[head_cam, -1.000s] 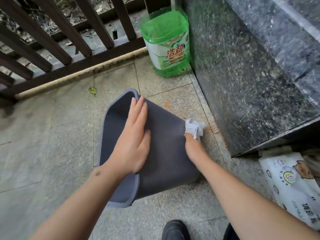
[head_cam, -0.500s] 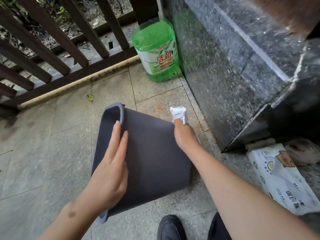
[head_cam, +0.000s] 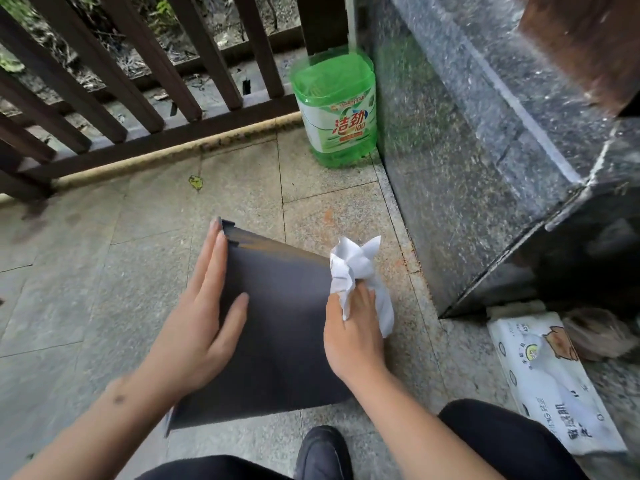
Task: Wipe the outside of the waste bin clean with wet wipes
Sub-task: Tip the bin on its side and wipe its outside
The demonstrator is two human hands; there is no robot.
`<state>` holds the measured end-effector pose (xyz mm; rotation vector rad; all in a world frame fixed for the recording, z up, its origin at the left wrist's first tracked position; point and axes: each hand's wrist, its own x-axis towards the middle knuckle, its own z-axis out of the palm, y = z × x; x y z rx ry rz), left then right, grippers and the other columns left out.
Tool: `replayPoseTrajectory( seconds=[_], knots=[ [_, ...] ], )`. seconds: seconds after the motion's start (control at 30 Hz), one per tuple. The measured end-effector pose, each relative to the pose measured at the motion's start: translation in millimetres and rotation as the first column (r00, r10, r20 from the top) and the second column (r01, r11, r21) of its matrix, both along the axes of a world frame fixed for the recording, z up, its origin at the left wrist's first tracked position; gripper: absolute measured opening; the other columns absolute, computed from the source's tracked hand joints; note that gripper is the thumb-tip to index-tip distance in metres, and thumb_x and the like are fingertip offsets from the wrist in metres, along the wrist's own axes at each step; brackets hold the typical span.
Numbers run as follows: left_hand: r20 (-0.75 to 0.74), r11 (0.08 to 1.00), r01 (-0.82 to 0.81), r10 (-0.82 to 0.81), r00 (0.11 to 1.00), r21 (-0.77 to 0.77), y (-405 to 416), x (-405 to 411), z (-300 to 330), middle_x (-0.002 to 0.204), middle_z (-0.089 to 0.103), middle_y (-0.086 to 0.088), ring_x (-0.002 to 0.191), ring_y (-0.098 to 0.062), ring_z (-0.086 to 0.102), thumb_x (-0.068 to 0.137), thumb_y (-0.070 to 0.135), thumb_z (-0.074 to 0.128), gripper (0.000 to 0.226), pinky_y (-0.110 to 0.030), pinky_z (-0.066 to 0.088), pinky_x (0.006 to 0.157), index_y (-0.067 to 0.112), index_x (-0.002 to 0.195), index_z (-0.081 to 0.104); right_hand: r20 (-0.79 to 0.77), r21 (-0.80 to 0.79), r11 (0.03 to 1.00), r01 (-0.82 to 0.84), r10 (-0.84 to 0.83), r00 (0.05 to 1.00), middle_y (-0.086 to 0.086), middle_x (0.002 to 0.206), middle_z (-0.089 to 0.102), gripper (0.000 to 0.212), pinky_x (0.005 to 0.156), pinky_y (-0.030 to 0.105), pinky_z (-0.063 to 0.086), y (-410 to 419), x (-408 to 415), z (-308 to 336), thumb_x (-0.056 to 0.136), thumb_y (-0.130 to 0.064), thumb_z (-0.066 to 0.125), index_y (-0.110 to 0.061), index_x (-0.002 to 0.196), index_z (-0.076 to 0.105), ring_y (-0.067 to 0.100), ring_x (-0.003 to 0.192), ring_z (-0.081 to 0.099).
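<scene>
A: Where was the waste bin (head_cam: pixel 277 327)?

B: It lay on its side on the stone floor (head_cam: pixel 86 271), its dark grey wall facing up, between the person's two hands. Its rim pointed toward the lower left. I could not see inside it, so I cannot say whether it held anything.

A: And the hands?

B: The left hand (head_cam: pixel 197 327) lay flat on the bin's upper wall, fingers straight and together, fingertips reaching the far corner. The right hand (head_cam: pixel 353 337) was at the bin's right edge, its fingers curled round a crumpled white wet wipe (head_cam: pixel 356 271) that was bunched against that edge.

A: Any other containers about?

B: A green plastic jug (head_cam: pixel 336 109) with a white label and red characters stood upright in the corner, beside the dark speckled stone block (head_cam: pixel 467 168) and just in front of the brown railing (head_cam: pixel 121 98). It looked translucent, but how full it was I could not tell. A white pack of wipes (head_cam: pixel 554 386) lay flat on the floor at the right, well apart from the bin, with a cartoon animal printed on it.

A: Anything else?

B: A black shoe (head_cam: pixel 322 452) near the bottom edge, just below the bin.
</scene>
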<state>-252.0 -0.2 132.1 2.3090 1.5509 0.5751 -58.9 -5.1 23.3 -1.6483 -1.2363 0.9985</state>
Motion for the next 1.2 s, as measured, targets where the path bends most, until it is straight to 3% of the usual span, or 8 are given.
replayPoseTrajectory(
  seconds=[0.2,0.3,0.53,0.7,0.9,1.0,1.1,1.2],
  knots=[
    [0.09,0.911,-0.344,0.371,0.924,-0.226,35,-3,8,0.152,0.036,0.022,0.142,0.002,0.033,0.101,0.046,0.048,0.055,-0.014,0.026,0.11,0.028,0.152,0.038,0.084,0.083,0.996,0.012,-0.019,0.996,-0.009,0.153,0.041,0.057,0.118,0.045,0.027,-29,-13,10,0.101,-0.048,0.016,-0.03,0.153,0.029,0.015,0.141,0.036],
    [-0.012,0.877,-0.412,0.423,0.906,-0.248,45,0,11,0.104,0.072,0.007,0.102,-0.017,0.066,0.103,0.043,0.044,0.027,-0.034,0.044,0.078,0.024,0.102,0.065,0.116,0.051,0.999,-0.001,-0.005,0.993,-0.004,0.157,0.037,0.061,0.119,0.048,0.025,-40,-17,13,0.096,-0.04,0.02,-0.023,0.154,0.03,0.019,0.144,0.032],
    [0.017,0.903,-0.414,0.418,0.908,-0.112,29,21,16,0.065,0.06,0.007,0.069,-0.012,0.061,0.106,0.035,0.038,0.039,-0.032,0.039,0.062,0.018,0.073,0.049,0.019,0.115,0.99,0.081,-0.084,0.996,0.002,0.134,0.056,0.063,0.109,0.046,0.038,-22,-1,35,0.097,-0.043,0.015,-0.017,0.148,0.042,0.02,0.122,0.052],
    [0.091,0.916,-0.4,0.399,0.912,-0.012,22,28,18,0.094,0.069,0.003,0.089,-0.021,0.064,0.107,0.04,0.033,0.037,-0.025,0.033,0.064,0.016,0.119,0.059,-0.11,0.107,0.981,0.161,-0.149,0.983,-0.002,0.099,0.043,0.052,0.088,0.054,0.046,-12,13,39,0.094,-0.045,0.014,-0.009,0.105,0.05,0.015,0.088,0.042],
    [0.132,0.932,-0.363,0.363,0.923,-0.025,10,43,-3,0.144,0.054,0.005,0.125,-0.017,0.054,0.099,0.051,0.028,0.062,-0.015,0.039,0.088,0.024,0.154,0.035,-0.126,0.104,0.983,0.153,-0.14,0.982,0.008,0.138,0.049,0.058,0.112,0.042,0.036,-14,15,40,0.097,-0.04,0.018,-0.017,0.147,0.037,0.025,0.125,0.047],
    [0.136,0.937,-0.35,0.347,0.928,-0.002,8,46,-11,0.145,0.037,0.017,0.133,-0.005,0.041,0.101,0.053,0.027,0.063,0.006,0.022,0.093,0.022,0.156,0.029,-0.175,0.079,0.985,0.15,-0.134,0.975,0.003,0.12,0.054,0.052,0.099,0.036,0.041,-15,8,41,0.097,-0.04,0.019,-0.016,0.135,0.046,0.016,0.106,0.05],
    [0.091,0.941,-0.338,0.336,0.937,0.004,12,51,-15,0.145,0.034,0.021,0.131,-0.006,0.037,0.102,0.05,0.027,0.06,0.002,0.023,0.09,0.025,0.157,0.024,-0.165,0.082,0.99,0.118,-0.103,0.981,-0.006,0.101,0.051,0.039,0.09,0.031,0.041,-20,3,38,0.096,-0.043,0.017,-0.024,0.11,0.049,0.011,0.093,0.047],
    [0.086,0.939,-0.344,0.343,0.935,-0.002,15,54,-14,0.15,0.03,0.021,0.136,-0.005,0.031,0.102,0.05,0.025,0.062,0.008,0.013,0.094,0.024,0.158,0.021,-0.12,0.13,0.987,0.093,-0.078,0.99,-0.009,0.117,0.053,0.046,0.103,0.022,0.035,-23,1,37,0.098,-0.041,0.017,-0.027,0.13,0.047,0.007,0.11,0.048]
  ],
)
